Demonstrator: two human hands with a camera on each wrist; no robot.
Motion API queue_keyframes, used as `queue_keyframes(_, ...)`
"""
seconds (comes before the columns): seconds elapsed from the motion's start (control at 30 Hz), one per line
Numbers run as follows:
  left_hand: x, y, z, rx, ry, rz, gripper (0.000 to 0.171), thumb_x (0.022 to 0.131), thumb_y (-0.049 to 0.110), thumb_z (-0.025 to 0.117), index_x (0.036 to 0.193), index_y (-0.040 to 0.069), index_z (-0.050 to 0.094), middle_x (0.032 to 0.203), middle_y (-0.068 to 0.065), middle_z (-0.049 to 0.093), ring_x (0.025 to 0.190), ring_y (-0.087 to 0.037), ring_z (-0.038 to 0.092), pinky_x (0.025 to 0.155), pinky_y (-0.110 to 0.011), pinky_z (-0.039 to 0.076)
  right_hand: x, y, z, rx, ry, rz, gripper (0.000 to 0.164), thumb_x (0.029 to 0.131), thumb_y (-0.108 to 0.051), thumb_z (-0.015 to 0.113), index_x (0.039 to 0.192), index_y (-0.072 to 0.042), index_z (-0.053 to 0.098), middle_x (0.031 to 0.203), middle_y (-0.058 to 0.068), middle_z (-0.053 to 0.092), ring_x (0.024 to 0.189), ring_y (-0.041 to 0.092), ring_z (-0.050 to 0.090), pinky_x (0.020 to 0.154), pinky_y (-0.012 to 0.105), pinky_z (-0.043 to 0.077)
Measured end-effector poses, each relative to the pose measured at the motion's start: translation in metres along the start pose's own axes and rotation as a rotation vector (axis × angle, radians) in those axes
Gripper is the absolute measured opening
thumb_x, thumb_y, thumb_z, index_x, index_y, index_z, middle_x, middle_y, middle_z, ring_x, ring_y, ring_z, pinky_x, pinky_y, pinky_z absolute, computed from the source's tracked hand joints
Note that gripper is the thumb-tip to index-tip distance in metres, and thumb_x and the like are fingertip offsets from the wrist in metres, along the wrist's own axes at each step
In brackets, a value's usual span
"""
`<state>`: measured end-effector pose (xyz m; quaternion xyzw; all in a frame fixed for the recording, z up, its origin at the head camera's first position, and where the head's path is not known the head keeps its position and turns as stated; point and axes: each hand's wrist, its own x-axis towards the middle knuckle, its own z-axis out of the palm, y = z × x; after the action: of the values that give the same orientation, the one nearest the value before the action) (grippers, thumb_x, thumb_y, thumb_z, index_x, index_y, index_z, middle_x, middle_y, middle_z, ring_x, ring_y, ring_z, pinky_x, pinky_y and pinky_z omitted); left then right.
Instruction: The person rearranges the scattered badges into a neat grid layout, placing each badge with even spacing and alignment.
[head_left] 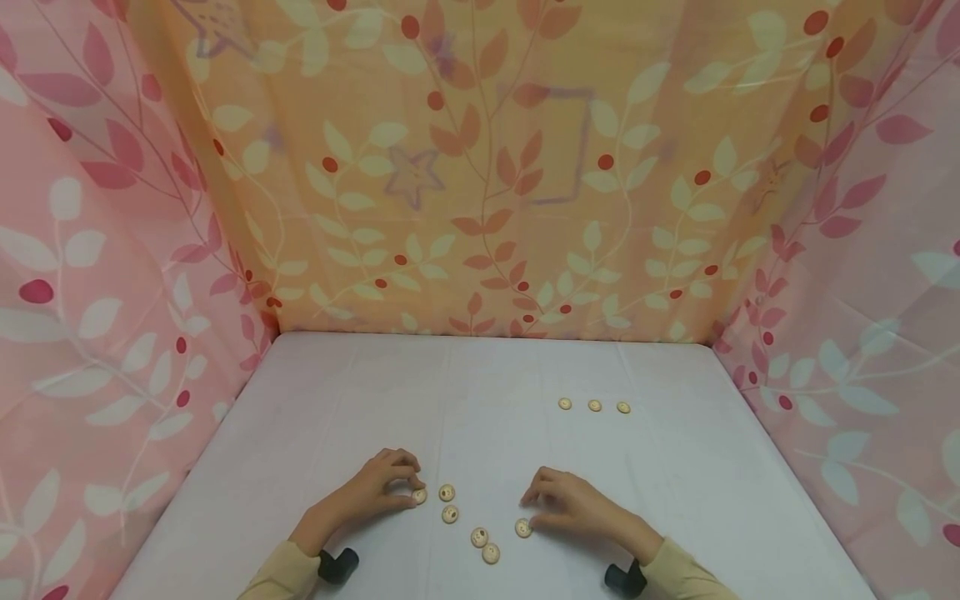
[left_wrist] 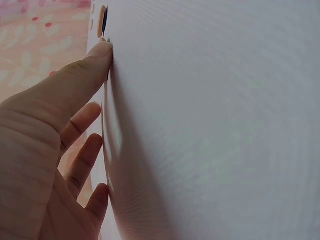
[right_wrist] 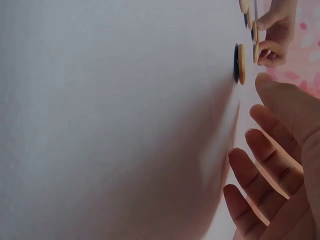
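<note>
My left hand [head_left: 377,486] is low over the table, left of centre, its thumb and forefinger pinching a small round wooden disc [head_left: 419,496] at the table surface. In the left wrist view the thumb [left_wrist: 97,55] presses at the disc's edge. To the right, my right hand [head_left: 573,504] hovers beside another wooden disc [head_left: 523,527]. The right wrist view shows its fingers loosely spread and the thumb a little apart from that disc [right_wrist: 241,64]. Between the hands lie more discs with dark marks: one pair [head_left: 447,503] nearer the left hand, another disc [head_left: 479,537] touching or nearly touching its neighbour [head_left: 491,553].
Three similar discs [head_left: 595,406] form a spaced row farther back on the right of the white table [head_left: 337,400]. Patterned cloth [head_left: 487,167] hangs behind the table and along both sides. A dark device [head_left: 339,567] is strapped on each wrist.
</note>
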<state>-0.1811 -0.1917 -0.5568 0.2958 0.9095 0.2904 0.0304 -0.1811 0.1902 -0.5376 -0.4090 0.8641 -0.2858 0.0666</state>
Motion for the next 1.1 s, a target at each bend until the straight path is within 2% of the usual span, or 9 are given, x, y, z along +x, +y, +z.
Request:
queue_keyframes(0.3, -0.001, 0.000, 0.001, -0.006, 0.005, -0.005, 0.015, 0.080, 0.042, 0.067, 0.093, 0.035, 0.065, 0.115, 0.011, 0.052, 0.112, -0.017, 0.045, 0.094, -0.050, 0.037, 0.001, -0.006, 0.004, -0.016, -0.058, -0.090, 0.027, 0.080, -0.035, 0.071, 0.104, -0.025, 0.066, 0.098, -0.014, 0.057, 0.083, 0.000, 0.050, 0.073, 0.018, 0.041)
queue_keyframes(0.5, -0.001, 0.000, 0.000, -0.005, 0.009, 0.003, 0.014, 0.081, 0.040, 0.068, 0.094, 0.035, 0.065, 0.115, 0.011, 0.052, 0.111, -0.016, 0.044, 0.093, -0.049, 0.037, 0.002, -0.007, 0.008, -0.039, -0.089, -0.116, 0.029, 0.079, -0.037, 0.071, 0.105, -0.026, 0.065, 0.101, -0.017, 0.057, 0.086, -0.002, 0.050, 0.075, 0.017, 0.038)
queue_keyframes(1.1, -0.001, -0.001, 0.000, -0.017, 0.012, 0.015, 0.015, 0.080, 0.039, 0.069, 0.093, 0.034, 0.065, 0.115, 0.011, 0.053, 0.111, -0.016, 0.044, 0.093, -0.050, 0.035, 0.007, -0.008, 0.010, 0.014, -0.112, -0.062, 0.023, 0.079, -0.037, 0.070, 0.099, -0.027, 0.066, 0.095, -0.019, 0.059, 0.080, -0.004, 0.051, 0.071, 0.016, 0.039)
